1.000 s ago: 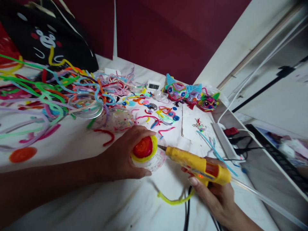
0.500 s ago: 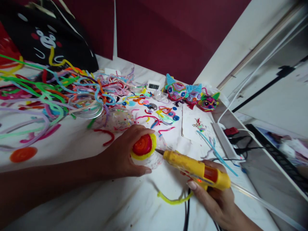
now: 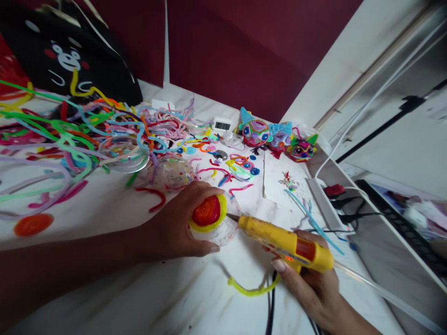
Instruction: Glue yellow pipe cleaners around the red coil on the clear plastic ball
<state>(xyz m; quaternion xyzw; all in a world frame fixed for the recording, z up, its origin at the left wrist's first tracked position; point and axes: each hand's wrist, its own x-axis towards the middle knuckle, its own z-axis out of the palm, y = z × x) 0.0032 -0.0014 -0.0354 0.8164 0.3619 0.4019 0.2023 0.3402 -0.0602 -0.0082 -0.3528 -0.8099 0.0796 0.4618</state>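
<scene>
My left hand (image 3: 185, 218) is closed around a clear plastic ball (image 3: 226, 232), thumb below and fingers above. On the ball sits a coiled disc (image 3: 206, 211) of red and orange pipe cleaner, ringed by a yellow pipe cleaner (image 3: 223, 208). My right hand (image 3: 310, 284) grips a yellow hot glue gun (image 3: 272, 235) with a small red light lit. Its dark nozzle (image 3: 232, 217) points left, at or very near the yellow ring's right edge; I cannot tell if they touch. A clear glue stick (image 3: 370, 281) juts from the back. A loose yellow strand (image 3: 249, 293) curves below the gun.
Tangled pipe cleaners (image 3: 73, 135) cover the table's left side. An orange coiled disc (image 3: 34, 224) lies at left. Finished animal heads (image 3: 256, 132) stand at the back beside a white digital timer (image 3: 222, 124). A power strip (image 3: 324, 202) runs along the right; a black cord (image 3: 271, 307) hangs below the gun.
The glue gun's nozzle has shifted very slightly along the ring's right edge. My left hand and the ball look nearly unmoved.
</scene>
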